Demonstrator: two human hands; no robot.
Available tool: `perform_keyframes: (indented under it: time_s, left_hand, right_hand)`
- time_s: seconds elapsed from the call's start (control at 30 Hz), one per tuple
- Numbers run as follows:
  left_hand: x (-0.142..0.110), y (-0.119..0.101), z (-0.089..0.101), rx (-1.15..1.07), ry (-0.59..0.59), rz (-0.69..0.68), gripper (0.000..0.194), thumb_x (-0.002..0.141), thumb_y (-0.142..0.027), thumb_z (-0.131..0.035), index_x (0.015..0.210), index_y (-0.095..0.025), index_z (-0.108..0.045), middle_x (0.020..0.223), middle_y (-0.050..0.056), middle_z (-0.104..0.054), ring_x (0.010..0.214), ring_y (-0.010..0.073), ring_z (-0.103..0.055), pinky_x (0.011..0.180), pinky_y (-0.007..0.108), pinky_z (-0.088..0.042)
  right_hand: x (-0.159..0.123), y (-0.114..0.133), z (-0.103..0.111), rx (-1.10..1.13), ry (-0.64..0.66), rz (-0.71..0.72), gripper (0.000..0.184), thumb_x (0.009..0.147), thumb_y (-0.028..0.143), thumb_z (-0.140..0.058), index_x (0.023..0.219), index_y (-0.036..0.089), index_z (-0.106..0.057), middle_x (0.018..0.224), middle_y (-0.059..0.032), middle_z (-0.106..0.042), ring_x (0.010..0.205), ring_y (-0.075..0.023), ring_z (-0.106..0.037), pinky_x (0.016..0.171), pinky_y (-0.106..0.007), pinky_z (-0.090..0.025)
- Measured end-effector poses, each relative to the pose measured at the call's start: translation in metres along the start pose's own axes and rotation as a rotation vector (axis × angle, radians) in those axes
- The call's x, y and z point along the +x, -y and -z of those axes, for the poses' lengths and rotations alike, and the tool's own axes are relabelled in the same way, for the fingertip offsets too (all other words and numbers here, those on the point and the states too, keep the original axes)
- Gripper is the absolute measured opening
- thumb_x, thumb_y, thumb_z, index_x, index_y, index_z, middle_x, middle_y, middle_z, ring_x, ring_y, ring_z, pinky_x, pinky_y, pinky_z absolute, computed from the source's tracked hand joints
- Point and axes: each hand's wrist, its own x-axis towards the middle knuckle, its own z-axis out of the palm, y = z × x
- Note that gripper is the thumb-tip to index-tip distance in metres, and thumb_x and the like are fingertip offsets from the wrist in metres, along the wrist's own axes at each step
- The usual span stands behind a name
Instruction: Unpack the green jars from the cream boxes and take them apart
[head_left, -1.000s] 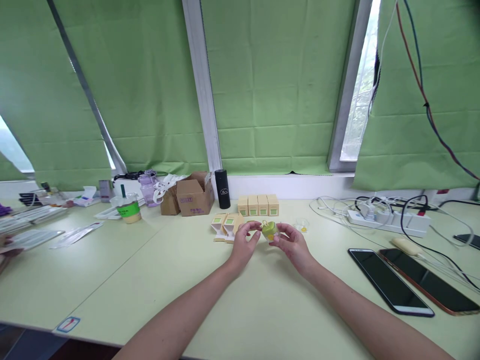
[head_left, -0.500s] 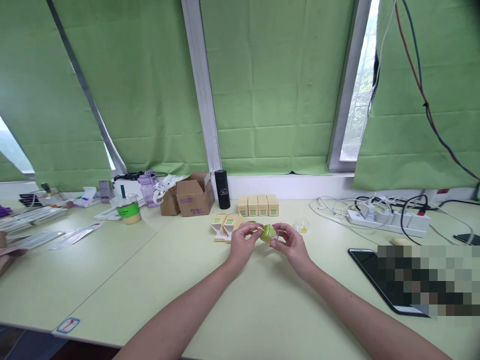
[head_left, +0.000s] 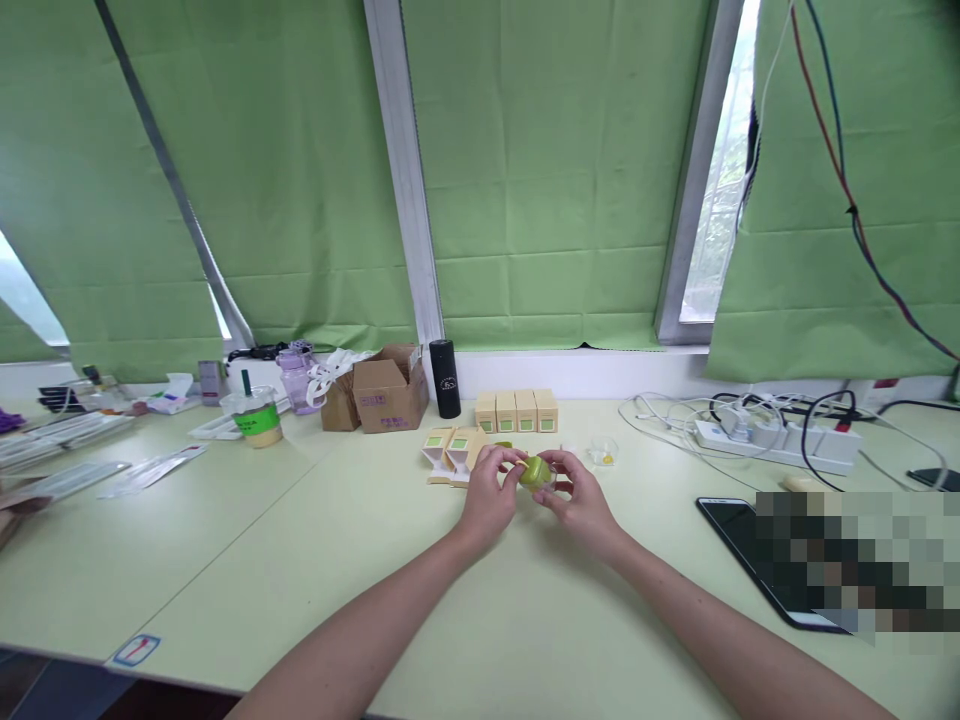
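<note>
Above the table, a small rounded green object sits between my two hands, with clear plastic around its lower side. My left hand is closed, its fingertips pinching the object's left side near a thin yellowish bit. On the other side, my right hand has its thumb and fingers closed round the clear plastic. Two opened small cardboard boxes with green labels lie just behind my left hand. Beyond my right hand stands a clear plastic piece with something yellow in it. Part of a green thing shows behind my left fingers.
Several small tan boxes stand in a row at the back. Left of them are a black bottle, a cardboard carton and a drink cup. At right lie a tablet and a power strip with tangled cables.
The green object has turned a little and sits slightly lower in the clear plastic. Both hands have shifted only slightly, still closed round it.
</note>
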Motion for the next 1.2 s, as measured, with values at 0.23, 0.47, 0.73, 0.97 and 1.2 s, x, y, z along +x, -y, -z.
perform_keyframes:
  time_s: [0.23, 0.47, 0.73, 0.97, 1.2]
  left_hand:
    - [0.001, -0.004, 0.002, 0.035, -0.091, -0.081, 0.009, 0.094, -0.024, -0.061, 0.086, -0.024, -0.066, 0.105, 0.007, -0.071, 0.105, 0.0239, -0.065, 0.094, 0.041, -0.051]
    - [0.011, 0.000, 0.010, -0.080, -0.226, 0.006, 0.014, 0.096, -0.035, -0.061, 0.094, -0.023, -0.067, 0.109, 0.008, -0.074, 0.108, 0.0238, -0.068, 0.087, 0.036, -0.053]
    - [0.014, 0.018, 0.006, -0.072, -0.215, 0.197, 0.019, 0.089, -0.038, -0.065, 0.088, -0.020, -0.070, 0.096, 0.008, -0.075, 0.093, 0.0225, -0.069, 0.079, 0.034, -0.052]
    - [0.010, 0.016, 0.004, -0.054, -0.170, 0.163, 0.020, 0.090, -0.039, -0.064, 0.087, -0.020, -0.071, 0.094, 0.007, -0.076, 0.093, 0.0226, -0.069, 0.077, 0.033, -0.052]
    - [0.010, 0.019, 0.003, -0.033, -0.172, 0.166, 0.017, 0.088, -0.036, -0.064, 0.085, -0.020, -0.071, 0.091, 0.007, -0.075, 0.091, 0.0224, -0.069, 0.076, 0.033, -0.052]
  right_hand:
    - [0.005, 0.000, 0.006, -0.040, -0.011, 0.039, 0.041, 0.074, 0.024, -0.078, 0.114, 0.030, -0.068, 0.119, -0.0054, -0.069, 0.112, -0.0277, -0.060, 0.089, -0.042, -0.050]
    - [0.017, -0.016, 0.020, -0.023, -0.072, 0.050, 0.045, 0.071, 0.018, -0.076, 0.114, 0.029, -0.066, 0.115, -0.0050, -0.070, 0.111, -0.0269, -0.063, 0.098, -0.046, -0.049]
    - [0.051, -0.015, 0.073, -0.156, -0.283, 0.097, 0.048, 0.071, 0.032, -0.080, 0.116, 0.026, -0.066, 0.120, -0.0094, -0.070, 0.111, -0.0298, -0.062, 0.095, -0.048, -0.049]
    - [0.068, -0.044, 0.135, -0.559, -0.479, 0.032, 0.047, 0.080, 0.032, -0.063, 0.126, 0.020, -0.059, 0.123, -0.0144, -0.070, 0.109, -0.0282, -0.066, 0.089, -0.043, -0.053]
    - [0.063, -0.065, 0.164, -0.828, -0.381, -0.130, 0.056, 0.073, 0.014, -0.058, 0.128, 0.020, -0.062, 0.116, -0.0150, -0.073, 0.108, -0.0311, -0.067, 0.090, -0.043, -0.050]
